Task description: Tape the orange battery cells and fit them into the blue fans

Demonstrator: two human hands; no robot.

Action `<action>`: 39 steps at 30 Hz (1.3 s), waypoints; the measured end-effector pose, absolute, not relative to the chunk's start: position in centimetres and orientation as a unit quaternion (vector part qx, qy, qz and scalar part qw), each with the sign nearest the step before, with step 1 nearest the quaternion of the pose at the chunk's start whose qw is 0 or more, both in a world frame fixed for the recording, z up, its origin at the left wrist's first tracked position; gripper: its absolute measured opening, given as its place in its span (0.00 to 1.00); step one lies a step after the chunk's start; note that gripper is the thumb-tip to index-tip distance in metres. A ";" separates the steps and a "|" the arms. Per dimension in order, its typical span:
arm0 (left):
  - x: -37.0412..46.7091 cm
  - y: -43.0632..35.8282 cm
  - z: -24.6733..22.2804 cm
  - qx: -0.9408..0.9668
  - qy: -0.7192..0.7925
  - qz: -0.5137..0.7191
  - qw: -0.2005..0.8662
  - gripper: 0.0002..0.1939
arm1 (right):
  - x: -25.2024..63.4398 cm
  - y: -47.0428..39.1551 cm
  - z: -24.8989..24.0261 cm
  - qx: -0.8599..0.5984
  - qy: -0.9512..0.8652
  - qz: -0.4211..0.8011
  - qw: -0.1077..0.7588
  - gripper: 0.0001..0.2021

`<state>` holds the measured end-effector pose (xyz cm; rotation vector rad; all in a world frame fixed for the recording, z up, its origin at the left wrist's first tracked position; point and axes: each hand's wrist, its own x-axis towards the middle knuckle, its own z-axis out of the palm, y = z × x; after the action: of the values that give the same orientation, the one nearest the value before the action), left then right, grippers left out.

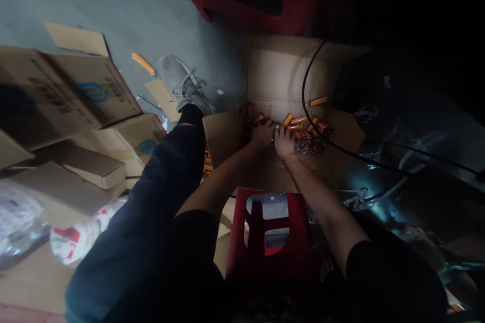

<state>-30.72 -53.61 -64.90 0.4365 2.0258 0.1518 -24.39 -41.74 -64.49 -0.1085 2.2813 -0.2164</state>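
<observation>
Both my hands reach into an open cardboard box (293, 73) that holds many orange cylindrical pieces (312, 139) with metallic-looking ends. My left hand (262, 132) is low on the box's left side, fingers bent downward; what lies under its fingertips is hidden. Close beside it, my right hand (284, 142) touches the left edge of the orange pile, its fingers slightly apart and curled over. A small pale spot shows between the two hands. Whether either hand grips a piece cannot be made out. One orange piece (318, 101) lies apart near the back of the box.
A black cable (304, 86) hangs across the box. Below it stands a red plastic stool (276, 267). Cardboard boxes (91, 86) are stacked at left. An orange object (143, 63) and straps (185, 68) lie on the floor. Clear plastic wrap (394, 146) is at right.
</observation>
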 end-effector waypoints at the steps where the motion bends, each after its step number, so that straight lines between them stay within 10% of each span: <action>1: -30.8 -53.8 -64.9 0.184 0.839 0.067 0.507 0.25 | -24.4 -41.4 -64.5 -0.062 0.902 -0.101 0.414 0.27; 23: -28.6 -55.2 -63.0 0.167 0.839 0.191 0.482 0.27 | -23.4 -37.4 -63.5 -0.061 0.894 -0.262 0.359 0.24; 31: -31.3 -54.0 -51.3 0.181 0.852 0.263 0.416 0.24 | -25.6 -37.9 -50.4 0.037 0.933 -0.286 0.217 0.19; 39: -32.1 -54.2 -28.7 0.236 0.893 0.294 0.245 0.16 | -27.0 -38.5 -27.2 0.014 0.964 -0.264 0.034 0.15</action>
<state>-32.14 -54.21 -28.70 0.6457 2.4382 0.8036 -27.02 -38.53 -27.15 0.0442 2.9634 -0.8108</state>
